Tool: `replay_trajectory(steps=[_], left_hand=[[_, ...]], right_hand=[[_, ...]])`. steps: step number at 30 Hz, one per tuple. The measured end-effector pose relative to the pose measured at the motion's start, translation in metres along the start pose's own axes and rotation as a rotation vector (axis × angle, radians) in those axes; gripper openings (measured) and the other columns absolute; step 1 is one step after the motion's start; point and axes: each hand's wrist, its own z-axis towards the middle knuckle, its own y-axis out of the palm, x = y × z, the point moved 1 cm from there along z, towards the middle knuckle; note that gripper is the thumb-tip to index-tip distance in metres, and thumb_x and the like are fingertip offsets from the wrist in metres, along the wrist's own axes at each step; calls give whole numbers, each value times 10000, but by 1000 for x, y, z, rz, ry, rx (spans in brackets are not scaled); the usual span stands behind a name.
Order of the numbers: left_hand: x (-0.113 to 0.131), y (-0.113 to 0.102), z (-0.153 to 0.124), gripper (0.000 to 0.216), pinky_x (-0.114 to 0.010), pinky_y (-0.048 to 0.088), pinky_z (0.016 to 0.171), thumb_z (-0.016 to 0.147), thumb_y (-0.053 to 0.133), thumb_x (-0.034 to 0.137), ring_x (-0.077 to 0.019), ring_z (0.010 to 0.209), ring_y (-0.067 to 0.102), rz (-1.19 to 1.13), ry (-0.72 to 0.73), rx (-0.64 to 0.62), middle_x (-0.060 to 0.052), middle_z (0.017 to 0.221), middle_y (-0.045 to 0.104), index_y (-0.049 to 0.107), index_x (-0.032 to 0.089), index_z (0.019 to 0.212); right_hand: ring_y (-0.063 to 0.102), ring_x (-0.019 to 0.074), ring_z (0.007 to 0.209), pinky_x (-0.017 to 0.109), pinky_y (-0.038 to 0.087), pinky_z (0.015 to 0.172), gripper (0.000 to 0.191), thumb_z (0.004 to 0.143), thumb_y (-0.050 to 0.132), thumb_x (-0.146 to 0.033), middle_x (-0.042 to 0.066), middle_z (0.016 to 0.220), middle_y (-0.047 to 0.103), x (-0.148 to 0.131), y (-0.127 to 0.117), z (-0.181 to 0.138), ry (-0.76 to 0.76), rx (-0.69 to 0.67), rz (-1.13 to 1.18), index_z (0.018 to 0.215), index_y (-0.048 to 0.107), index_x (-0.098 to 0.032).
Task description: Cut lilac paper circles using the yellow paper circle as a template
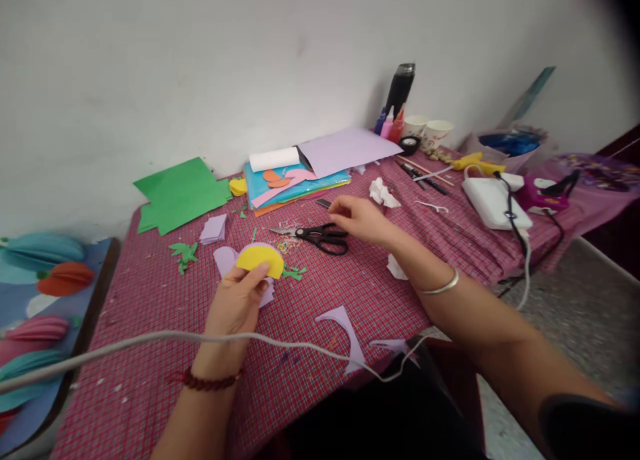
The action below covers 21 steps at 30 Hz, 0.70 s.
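Observation:
My left hand (239, 299) is closed on a yellow paper cutout (261, 259) with a rounded top edge, thumb on its face. Light purple paper (225, 260) shows behind it; I cannot tell whether it is held too. My right hand (359, 219) is over the table with loosely bent fingers and nothing visible in them. Just below its fingertips are the black handles of the scissors (323, 237), whose blades are parted and point left. A small dark object (323, 203) lies beside the fingertips, its kind unclear.
Green sheets (183, 193), purple squares (214, 229) and a blue packet (300, 187) lie towards the wall. A cable (280, 343) crosses before my left wrist. Crumpled tissue (383, 193), a yellow glue gun (477, 163) and a white box (496, 203) are at right.

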Motion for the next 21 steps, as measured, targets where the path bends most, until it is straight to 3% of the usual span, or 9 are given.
replay_trajectory(steps=[4, 7, 12, 15, 18, 21], left_hand=[[11, -2, -1, 264, -171, 425, 521, 486, 848, 148, -83, 642, 603, -51, -24, -4, 16, 721, 682, 648, 151, 659], [21, -7, -3, 298, -172, 427, 529, 495, 849, 151, -80, 654, 611, -64, -39, -1, 24, 753, 688, 662, 155, 727], [28, -17, -1, 279, -186, 458, 588, 524, 836, 169, -75, 645, 617, -95, 38, 7, 42, 727, 690, 668, 176, 747], [23, -20, 0, 237, -198, 485, 682, 547, 809, 162, -78, 698, 630, -150, 116, 12, 35, 761, 702, 670, 185, 738], [19, -23, -2, 219, -232, 500, 751, 557, 777, 142, -105, 745, 642, -169, 136, 21, 13, 786, 710, 678, 186, 747], [20, -28, -5, 238, -254, 507, 762, 548, 754, 122, -134, 767, 654, -157, 126, 15, -4, 769, 707, 687, 178, 769]], right_hand=[[574, 224, 930, 318, 416, 817, 237, 808, 554, -188, 114, 1011, 626, -14, 25, -7, -167, -196, -357, 1029, 622, -139], [587, 269, 974, 339, 423, 820, 319, 800, 556, -204, 156, 1063, 620, -21, 31, -9, -129, -240, -541, 1106, 616, -134], [629, 271, 882, 330, 428, 715, 375, 792, 567, -248, 134, 1002, 662, -19, 23, -1, -115, -298, -615, 1160, 609, -187], [622, 210, 733, 293, 412, 634, 459, 755, 593, -226, 70, 885, 680, -18, 18, 5, -40, -350, -410, 1214, 579, -218], [579, 148, 655, 250, 406, 571, 524, 751, 602, -217, 16, 799, 643, -25, 22, 4, 46, -425, 116, 1265, 501, -188], [566, 125, 713, 236, 420, 596, 527, 762, 654, -247, 6, 855, 616, -43, 31, -3, 83, -447, 621, 1255, 472, -203]])
